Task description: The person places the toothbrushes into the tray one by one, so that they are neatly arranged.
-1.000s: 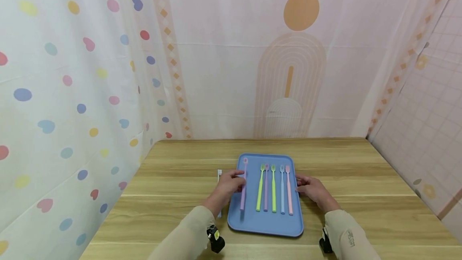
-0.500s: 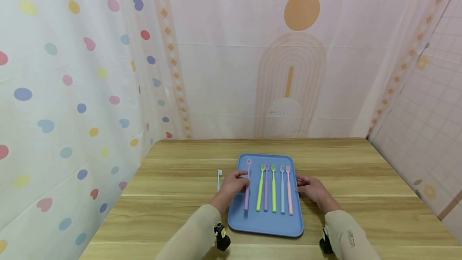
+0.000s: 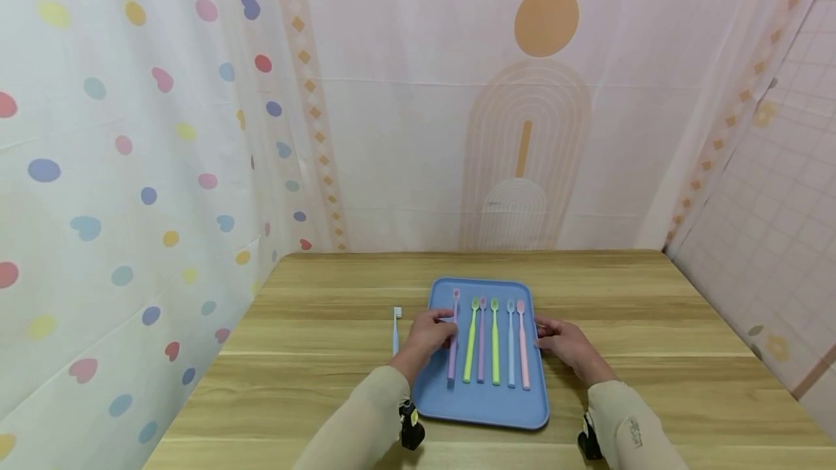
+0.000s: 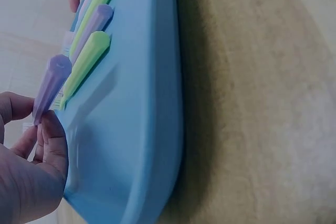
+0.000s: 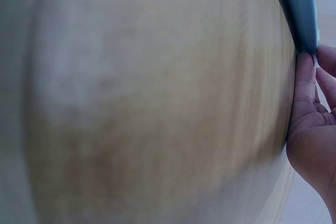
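Note:
My left hand (image 3: 429, 337) pinches a purple toothbrush (image 3: 453, 354) between thumb and fingers, over the left part of a blue tray (image 3: 480, 412). In the left wrist view, the handle end of this purple toothbrush (image 4: 51, 80) is raised and casts a shadow on the tray. Beside it lie a green toothbrush (image 3: 469, 347), another purple one (image 3: 482, 347), a second green one (image 3: 495, 347), a light blue one (image 3: 511, 347) and a pink one (image 3: 524, 347), heads away from me. My right hand (image 3: 567, 343) grips the tray's right rim.
Left of the tray, a light blue toothbrush (image 3: 395, 332) with white bristles lies on the wooden table (image 3: 313, 354), its lower part hidden by my left arm. A patterned curtain (image 3: 405, 129) hangs behind the table, and another with dots stands at the left.
My left hand has moved to the right with the purple toothbrush, closer to the row. More of the light blue toothbrush on the table shows. My right hand stays at the rim.

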Motion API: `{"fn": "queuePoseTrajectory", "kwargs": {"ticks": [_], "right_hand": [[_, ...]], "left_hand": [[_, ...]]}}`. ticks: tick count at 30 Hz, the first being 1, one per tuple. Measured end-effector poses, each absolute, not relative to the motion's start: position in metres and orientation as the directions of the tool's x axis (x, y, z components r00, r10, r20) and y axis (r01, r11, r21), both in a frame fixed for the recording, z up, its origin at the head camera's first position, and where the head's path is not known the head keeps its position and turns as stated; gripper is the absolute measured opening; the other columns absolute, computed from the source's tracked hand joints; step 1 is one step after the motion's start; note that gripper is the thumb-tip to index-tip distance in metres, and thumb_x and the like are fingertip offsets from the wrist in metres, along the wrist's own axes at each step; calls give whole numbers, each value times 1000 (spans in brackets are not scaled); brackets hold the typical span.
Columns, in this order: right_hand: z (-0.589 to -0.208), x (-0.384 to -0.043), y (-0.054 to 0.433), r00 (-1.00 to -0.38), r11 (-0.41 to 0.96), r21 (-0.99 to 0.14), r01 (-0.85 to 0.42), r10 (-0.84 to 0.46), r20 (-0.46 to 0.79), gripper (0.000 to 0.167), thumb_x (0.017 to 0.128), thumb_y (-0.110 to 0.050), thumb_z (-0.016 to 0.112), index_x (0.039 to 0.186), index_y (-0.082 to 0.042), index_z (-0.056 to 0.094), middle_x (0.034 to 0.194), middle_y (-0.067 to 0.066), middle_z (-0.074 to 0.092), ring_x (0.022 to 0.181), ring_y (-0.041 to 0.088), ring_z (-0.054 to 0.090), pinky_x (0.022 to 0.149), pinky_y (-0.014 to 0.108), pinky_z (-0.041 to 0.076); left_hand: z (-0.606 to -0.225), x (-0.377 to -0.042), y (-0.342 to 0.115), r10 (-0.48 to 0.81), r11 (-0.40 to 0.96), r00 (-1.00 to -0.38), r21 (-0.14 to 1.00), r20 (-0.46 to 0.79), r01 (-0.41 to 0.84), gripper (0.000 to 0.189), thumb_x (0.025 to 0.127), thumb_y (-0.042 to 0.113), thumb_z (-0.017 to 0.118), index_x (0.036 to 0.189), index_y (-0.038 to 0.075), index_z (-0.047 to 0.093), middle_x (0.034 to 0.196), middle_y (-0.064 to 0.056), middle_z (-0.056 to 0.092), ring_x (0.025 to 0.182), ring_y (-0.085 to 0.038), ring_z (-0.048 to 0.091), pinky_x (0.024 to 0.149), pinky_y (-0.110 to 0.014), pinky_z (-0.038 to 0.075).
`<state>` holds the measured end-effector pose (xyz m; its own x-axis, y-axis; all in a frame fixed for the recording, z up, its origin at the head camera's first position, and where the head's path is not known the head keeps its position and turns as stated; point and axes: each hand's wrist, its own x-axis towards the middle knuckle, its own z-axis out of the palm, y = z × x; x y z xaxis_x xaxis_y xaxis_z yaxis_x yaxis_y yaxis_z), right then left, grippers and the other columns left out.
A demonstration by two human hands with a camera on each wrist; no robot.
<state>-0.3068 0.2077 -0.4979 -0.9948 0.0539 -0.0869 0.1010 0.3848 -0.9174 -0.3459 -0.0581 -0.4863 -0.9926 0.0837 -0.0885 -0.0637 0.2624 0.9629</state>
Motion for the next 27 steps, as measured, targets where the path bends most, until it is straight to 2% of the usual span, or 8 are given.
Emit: {"fn": "queuePoseTrajectory", "kwargs": {"ticks": [5, 14, 27], "right_hand": [[-498, -307, 208, -995, 382, -919, 94, 52, -80, 54, 88, 4, 64, 139, 9, 50, 111, 19, 62, 100, 26, 57, 84, 36, 52], [-496, -306, 207, -994, 406, -907, 108, 52, -95, 54, 89, 3, 63, 140, 7, 50, 117, 21, 61, 106, 30, 55, 91, 42, 49], [-500, -309, 207, -994, 322, -940, 111, 47, -101, 54, 88, 7, 62, 140, 9, 48, 112, 19, 59, 99, 24, 57, 81, 35, 55]], "left_hand": [[-487, -347, -56, 77, 299, -992, 951, -101, -74, 41, 84, 2, 65, 124, -1, 66, 87, -10, 60, 68, -16, 57, 60, -27, 51], [-492, -351, -54, 72, 313, -991, 946, -116, -88, 40, 84, 2, 66, 124, 0, 66, 88, -10, 61, 70, -17, 57, 60, -26, 50], [-493, -350, -49, 84, 342, -993, 939, -78, -45, 38, 85, 2, 67, 123, -4, 66, 95, -11, 65, 71, -16, 59, 62, -29, 52]]}}
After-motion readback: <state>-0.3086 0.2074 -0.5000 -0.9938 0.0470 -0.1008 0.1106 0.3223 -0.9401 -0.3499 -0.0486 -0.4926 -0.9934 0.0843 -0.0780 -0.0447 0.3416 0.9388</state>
